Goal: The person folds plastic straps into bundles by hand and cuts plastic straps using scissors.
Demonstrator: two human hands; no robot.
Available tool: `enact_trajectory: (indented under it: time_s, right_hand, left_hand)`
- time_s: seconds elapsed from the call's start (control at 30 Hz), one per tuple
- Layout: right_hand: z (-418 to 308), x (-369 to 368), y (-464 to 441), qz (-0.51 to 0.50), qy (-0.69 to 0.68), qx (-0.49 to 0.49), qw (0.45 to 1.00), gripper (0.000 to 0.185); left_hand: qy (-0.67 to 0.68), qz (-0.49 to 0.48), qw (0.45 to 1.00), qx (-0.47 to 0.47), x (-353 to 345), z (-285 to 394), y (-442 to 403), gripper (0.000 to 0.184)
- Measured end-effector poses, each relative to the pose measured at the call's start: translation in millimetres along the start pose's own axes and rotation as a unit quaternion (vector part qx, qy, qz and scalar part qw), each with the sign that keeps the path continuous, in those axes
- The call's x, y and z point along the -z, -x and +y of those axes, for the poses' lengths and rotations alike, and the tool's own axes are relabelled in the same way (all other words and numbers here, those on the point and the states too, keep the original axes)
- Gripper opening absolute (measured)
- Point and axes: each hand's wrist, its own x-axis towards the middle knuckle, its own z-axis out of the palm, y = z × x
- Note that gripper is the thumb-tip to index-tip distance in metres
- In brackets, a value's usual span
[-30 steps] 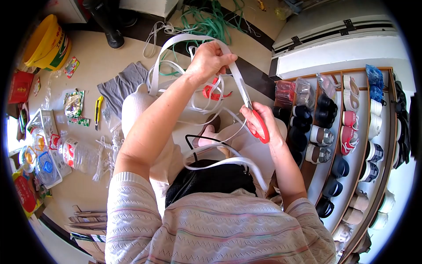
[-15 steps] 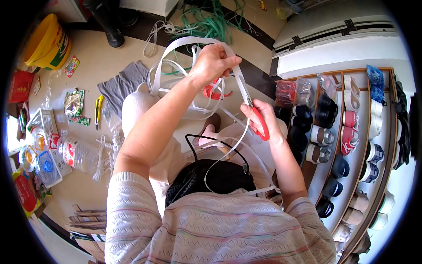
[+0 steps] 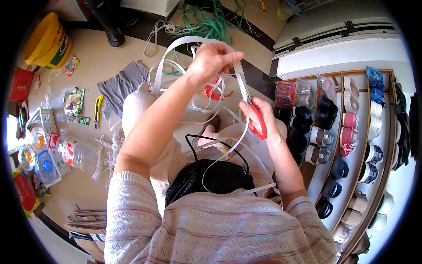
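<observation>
My left hand (image 3: 211, 61) pinches a flat white strap (image 3: 176, 42), which arches over to the left and down to loose coils between my legs. From the fingers the strap runs down to the blades of red-handled scissors (image 3: 259, 123). My right hand (image 3: 266, 116) is closed round the scissors' handles. A narrow white strip leaves the blades and curls over the black bag (image 3: 220, 174) on my lap. Among the white coils lies something red (image 3: 213, 91).
Green straps (image 3: 211, 22) lie tangled on the floor ahead. A shoe rack (image 3: 334, 127) stands on the right. On the left are a yellow bucket (image 3: 48, 42), a yellow cutter (image 3: 98, 108), a grey cloth (image 3: 123, 86) and plastic bottles (image 3: 77, 152).
The loose strip below the scissors has swung down and across my lap in a wide curve. My left hand has shifted slightly right with the strap.
</observation>
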Motion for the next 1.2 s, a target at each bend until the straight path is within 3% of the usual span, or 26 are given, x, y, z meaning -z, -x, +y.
enact_trajectory:
  time_s: [0.17, 0.43, 0.73, 0.83, 1.2]
  right_hand:
    - [3, 2, 0, 0.002, -0.017, 0.009, 1.000, 0.035]
    - [-20, 4, -3, 0.004, 0.088, 0.038, 0.995, 0.030]
    - [-6, 9, -3, 0.026, 0.130, 0.045, 0.990, 0.028]
    - [1, 9, -9, 0.027, 0.127, 0.090, 0.987, 0.028]
    - [-4, 9, -5, 0.021, 0.098, 0.044, 0.994, 0.026]
  left_hand:
    - [0.016, 0.018, 0.999, -0.025, 9, -1, -6, 0.028]
    - [0.001, -0.011, 0.999, 0.032, 4, -3, -1, 0.028]
    - [0.015, -0.025, 0.999, 0.039, 2, -6, -1, 0.024]
    - [0.025, -0.032, 0.998, 0.045, -3, -8, 2, 0.024]
    - [0.079, 0.020, 0.996, 0.023, 10, -1, -6, 0.021]
